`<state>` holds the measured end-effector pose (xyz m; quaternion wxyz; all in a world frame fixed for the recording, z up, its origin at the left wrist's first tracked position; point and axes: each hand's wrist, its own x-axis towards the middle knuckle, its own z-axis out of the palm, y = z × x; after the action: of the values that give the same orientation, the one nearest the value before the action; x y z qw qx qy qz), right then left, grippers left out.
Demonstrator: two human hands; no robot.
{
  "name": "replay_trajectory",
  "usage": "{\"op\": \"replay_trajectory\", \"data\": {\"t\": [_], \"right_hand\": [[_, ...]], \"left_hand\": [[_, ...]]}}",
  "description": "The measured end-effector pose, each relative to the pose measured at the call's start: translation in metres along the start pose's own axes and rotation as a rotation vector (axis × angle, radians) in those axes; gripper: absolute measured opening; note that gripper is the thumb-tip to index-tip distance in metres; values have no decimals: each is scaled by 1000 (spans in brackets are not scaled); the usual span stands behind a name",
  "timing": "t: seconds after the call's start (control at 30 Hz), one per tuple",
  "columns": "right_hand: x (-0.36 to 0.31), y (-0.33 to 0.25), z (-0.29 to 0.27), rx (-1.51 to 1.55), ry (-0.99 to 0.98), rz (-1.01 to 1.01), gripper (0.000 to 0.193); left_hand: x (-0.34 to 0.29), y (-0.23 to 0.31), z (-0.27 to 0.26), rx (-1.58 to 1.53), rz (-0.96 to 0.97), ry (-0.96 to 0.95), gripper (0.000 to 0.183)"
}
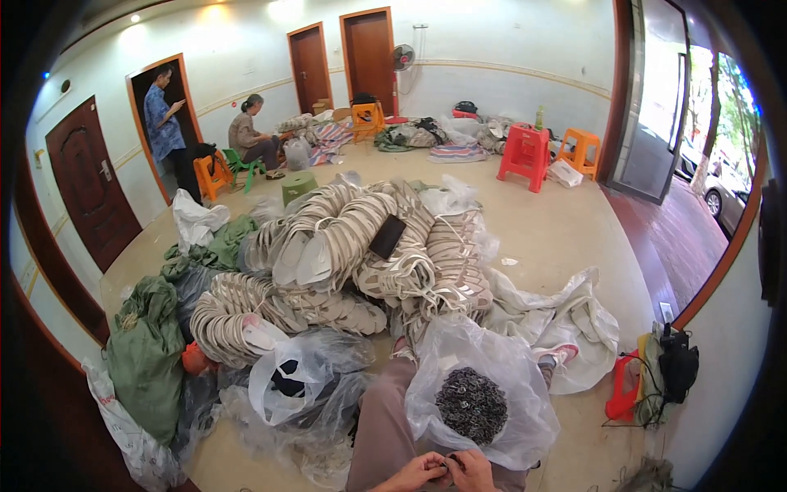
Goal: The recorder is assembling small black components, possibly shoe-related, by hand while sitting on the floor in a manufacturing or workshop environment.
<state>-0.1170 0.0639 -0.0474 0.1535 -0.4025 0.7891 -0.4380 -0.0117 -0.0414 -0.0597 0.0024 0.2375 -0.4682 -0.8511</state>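
Note:
My left hand [420,473] and my right hand [473,471] meet over my lap at the lower edge, fingertips pinched together. Between them is a small dark piece, too small to make out fully. Just beyond, a clear plastic bag [533,418] lies open on my legs, holding a heap of small dark ring-like pieces [471,403]. In front of me rises a big pile of beige and white shoe uppers [344,242], nested in long rows. A flat black rectangular object [387,237] rests on top of it.
Left of my legs lie a clear bag with black contents [287,381] and green sacks [147,357]. A white sack [566,328] spreads to the right, near a red stool [525,156]. Two people [166,123] are at the back left, one seated [252,135].

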Motion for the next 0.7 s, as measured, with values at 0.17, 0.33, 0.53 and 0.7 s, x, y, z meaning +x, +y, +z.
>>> {"op": "replay_trajectory", "data": {"t": [0.17, 0.33, 0.53, 0.7], "right_hand": [[0, 13, 5, -167, -105, -230, 29], [-3, 20, 11, -130, -93, -252, 36], [8, -6, -4, -155, 52, -302, 20], [14, -2, -9, -173, 86, -279, 20]], "left_hand": [[-2, 7, 7, 28, 105, 31, 8], [-7, 20, 12, -54, 117, -3, 12], [-14, 38, 22, -85, 26, 28, 13], [2, 35, 21, -31, -58, 1, 13]]}}
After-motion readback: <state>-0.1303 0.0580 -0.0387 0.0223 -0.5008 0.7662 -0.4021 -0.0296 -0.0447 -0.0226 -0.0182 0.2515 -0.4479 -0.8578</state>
